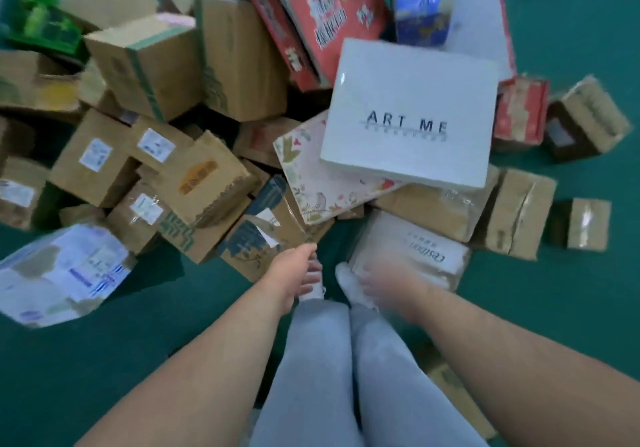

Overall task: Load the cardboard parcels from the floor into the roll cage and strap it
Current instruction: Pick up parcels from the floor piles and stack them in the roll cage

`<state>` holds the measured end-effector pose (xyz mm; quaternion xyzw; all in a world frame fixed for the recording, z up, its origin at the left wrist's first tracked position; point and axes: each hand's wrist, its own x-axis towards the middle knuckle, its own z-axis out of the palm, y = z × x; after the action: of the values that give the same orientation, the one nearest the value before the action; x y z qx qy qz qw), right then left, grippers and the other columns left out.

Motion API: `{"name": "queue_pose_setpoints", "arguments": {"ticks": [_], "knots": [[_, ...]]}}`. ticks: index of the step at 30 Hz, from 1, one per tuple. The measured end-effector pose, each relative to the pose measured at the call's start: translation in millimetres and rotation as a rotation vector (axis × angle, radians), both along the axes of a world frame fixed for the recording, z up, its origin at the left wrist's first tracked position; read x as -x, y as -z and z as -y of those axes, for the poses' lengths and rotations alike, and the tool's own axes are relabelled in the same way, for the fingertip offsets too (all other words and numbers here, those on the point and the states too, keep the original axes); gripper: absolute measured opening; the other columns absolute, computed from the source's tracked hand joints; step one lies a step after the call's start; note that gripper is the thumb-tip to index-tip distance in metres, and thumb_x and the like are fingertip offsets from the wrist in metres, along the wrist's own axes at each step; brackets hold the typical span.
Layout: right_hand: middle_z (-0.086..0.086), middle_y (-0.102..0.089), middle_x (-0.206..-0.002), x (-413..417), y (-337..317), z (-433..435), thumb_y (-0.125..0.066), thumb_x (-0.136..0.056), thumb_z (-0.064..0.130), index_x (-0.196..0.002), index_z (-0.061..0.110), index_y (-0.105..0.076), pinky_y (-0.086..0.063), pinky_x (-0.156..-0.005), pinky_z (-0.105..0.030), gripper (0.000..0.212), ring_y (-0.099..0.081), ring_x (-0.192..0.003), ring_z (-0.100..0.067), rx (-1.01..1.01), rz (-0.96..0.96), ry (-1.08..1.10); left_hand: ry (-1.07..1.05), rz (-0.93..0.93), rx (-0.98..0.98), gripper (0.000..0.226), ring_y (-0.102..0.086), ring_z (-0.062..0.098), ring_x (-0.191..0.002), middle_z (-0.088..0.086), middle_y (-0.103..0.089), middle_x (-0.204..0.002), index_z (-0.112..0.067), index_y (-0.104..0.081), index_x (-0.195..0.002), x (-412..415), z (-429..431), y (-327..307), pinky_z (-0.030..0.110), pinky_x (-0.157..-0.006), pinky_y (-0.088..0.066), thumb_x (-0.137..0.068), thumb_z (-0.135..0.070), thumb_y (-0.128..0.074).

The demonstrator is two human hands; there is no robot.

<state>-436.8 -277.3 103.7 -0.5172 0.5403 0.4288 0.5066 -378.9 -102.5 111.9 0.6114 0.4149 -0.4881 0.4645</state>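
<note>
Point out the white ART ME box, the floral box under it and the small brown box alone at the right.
white ART ME box [412, 93]: head view, top face above the lettering.
floral box [311, 180]: head view, exposed left part of its lid.
small brown box [588, 225]: head view, taped top face.

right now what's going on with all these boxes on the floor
A person stands over a heap of cardboard parcels on the green floor, both bare arms stretched down. The left hand hangs beside a brown box with dark print, holding nothing. The right hand is blurred at the near edge of a beige box; whether it grips cannot be told. No parcel is lifted, and no roll cage is in view.
</note>
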Motion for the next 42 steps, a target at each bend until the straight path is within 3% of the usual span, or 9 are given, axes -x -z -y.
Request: {"name": "queue_pose_setpoints", "arguments": {"ticks": [4,10,14,19,24,27,32,37,42], "knots": [[-0.009,-0.068,-0.107,-21.5,101.8,6.1,-0.049,-0.104,0.030,-0.129,0.006,-0.057,-0.049,-0.084,-0.035,0.036,-0.064,-0.090,-0.020,0.004,0.016,0.061,0.065,0.015,-0.040,0.035,-0.069,0.022,-0.094,0.006,-0.072,-0.109,-0.012,-0.064,-0.118,-24.9,14.9,107.2,0.035,-0.080,-0.055,-0.102,-0.041,-0.054],[-0.010,-0.052,-0.147,-64.2,243.7,7.4,-0.059,-0.100,0.039,-0.145,0.015,-0.047,-0.048,-0.099,-0.037,0.052,-0.052,-0.132,-0.025,-0.072,0.098,0.170,0.009,0.007,-0.058,0.028,-0.066,0.027,-0.108,0.010,-0.067,-0.117,-0.015,-0.063,-0.112,-35.4,34.1,233.9,0.040,-0.089,-0.058,-0.102,-0.039,-0.055],[0.005,-0.050,-0.130,-73.3,318.0,13.1,-0.075,-0.086,0.054,-0.130,0.025,-0.056,-0.047,-0.107,-0.042,0.057,-0.047,-0.126,-0.018,-0.057,0.155,0.243,-0.067,-0.015,-0.084,0.019,-0.061,0.028,-0.104,0.014,-0.063,-0.121,-0.021,-0.062,-0.100,-28.9,34.3,300.7,0.043,-0.098,-0.053,-0.102,-0.039,-0.055],[0.014,-0.066,-0.113,-77.4,354.4,14.0,-0.081,-0.079,0.055,-0.131,0.030,-0.059,-0.046,-0.101,-0.041,0.062,-0.056,-0.117,-0.012,-0.116,0.232,0.273,-0.203,-0.053,-0.087,0.043,-0.063,0.025,-0.107,0.008,-0.065,-0.122,-0.018,-0.059,-0.132,-12.3,17.9,329.7,0.042,-0.097,-0.054,-0.099,-0.046,-0.059],[0.011,-0.076,-0.111,-73.2,312.9,7.5,-0.073,-0.086,0.058,-0.124,0.027,-0.065,-0.044,-0.100,-0.039,0.050,-0.068,-0.110,-0.013,-0.235,0.269,0.118,-0.317,-0.023,-0.105,0.051,-0.066,0.022,-0.100,0.007,-0.067,-0.111,-0.022,-0.058,-0.127,-0.8,-1.7,284.2,0.035,-0.077,-0.055,-0.094,-0.061,-0.060],[0.006,-0.076,-0.095,-56.5,261.4,7.6,-0.065,-0.090,0.058,-0.101,0.020,-0.067,-0.045,-0.095,-0.039,0.040,-0.067,-0.100,-0.016,-0.339,0.225,0.048,-0.492,0.008,-0.051,0.062,-0.077,0.019,-0.086,0.004,-0.079,-0.099,-0.021,-0.068,-0.120,5.6,-21.1,232.7,0.028,-0.065,-0.057,-0.090,-0.073,-0.054],[0.000,-0.060,-0.077,-9.3,156.0,17.4,-0.068,-0.086,0.056,-0.104,0.016,-0.060,-0.045,-0.079,-0.035,0.045,-0.058,-0.073,-0.016,-0.389,0.053,0.015,-0.745,0.038,-0.047,0.070,-0.073,0.025,-0.105,0.007,-0.076,-0.113,-0.015,-0.055,-0.131,41.7,-59.1,127.7,0.042,-0.091,-0.059,-0.087,-0.068,-0.064],[-0.008,-0.058,-0.090,20.8,58.2,24.8,-0.079,-0.062,0.064,-0.112,0.014,-0.062,-0.048,-0.087,-0.039,0.073,-0.057,-0.080,-0.022,-0.433,-0.214,-0.321,-0.901,-0.034,-0.154,0.042,-0.074,0.019,-0.093,0.000,-0.079,-0.103,-0.021,-0.072,-0.113,114.7,-78.3,26.7,0.035,-0.069,-0.058,-0.087,-0.054,-0.073],[-0.005,-0.065,-0.079,35.5,-13.8,-26.8,-0.072,-0.074,0.061,-0.099,0.014,-0.064,-0.049,-0.078,-0.035,0.055,-0.060,-0.072,-0.020,-0.236,-0.209,-0.645,-1.210,-0.138,-0.142,0.045,-0.074,0.022,-0.097,0.004,-0.078,-0.108,-0.019,-0.069,-0.117,231.7,-90.5,-38.5,0.038,-0.073,-0.061,-0.086,-0.051,-0.075]]}}
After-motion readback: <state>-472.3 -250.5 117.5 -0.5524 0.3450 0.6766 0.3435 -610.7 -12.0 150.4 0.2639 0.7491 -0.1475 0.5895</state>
